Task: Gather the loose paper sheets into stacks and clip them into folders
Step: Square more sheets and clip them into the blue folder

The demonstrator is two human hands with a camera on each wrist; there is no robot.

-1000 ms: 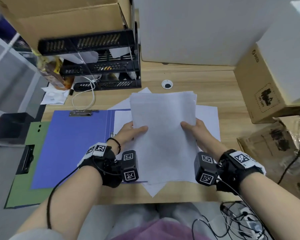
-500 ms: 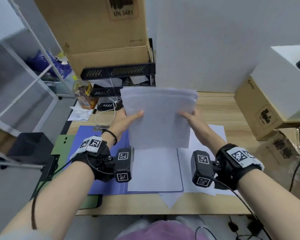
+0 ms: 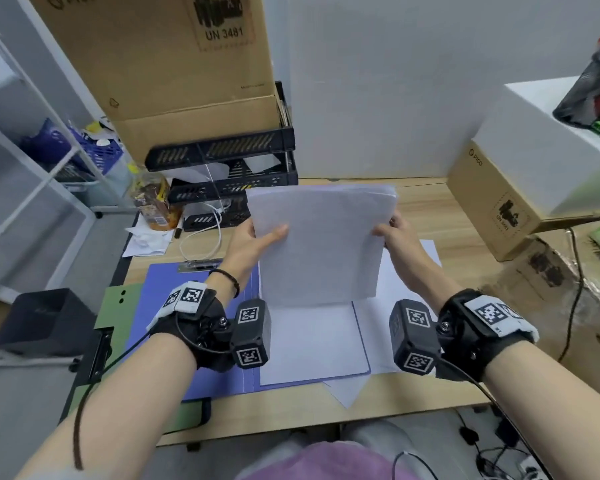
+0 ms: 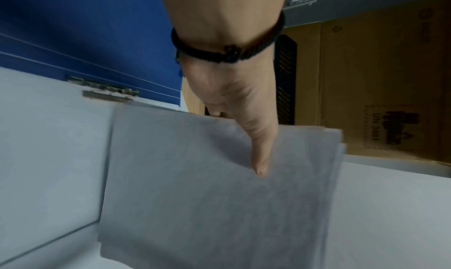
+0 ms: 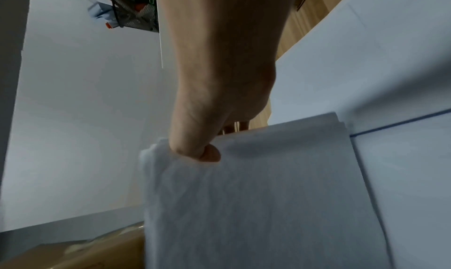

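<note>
A stack of white paper sheets stands upright on its lower edge over the open blue folder. My left hand pinches the stack's left edge, thumb on the near face. My right hand pinches the right edge, thumb in front. More white sheets lie flat in the folder, and others spread on the desk to its right. The folder's metal clip sits at its top left; a second clip shows in the left wrist view.
A green clipboard folder lies under the blue one at the left. Black stacked paper trays and a large cardboard box stand behind. Another cardboard box and a white box sit at the right. A white cable loops near the trays.
Both hands have lifted the paper stack from lying flat on the folder and tipped it upright on its lower edge. The head view has tilted up.
</note>
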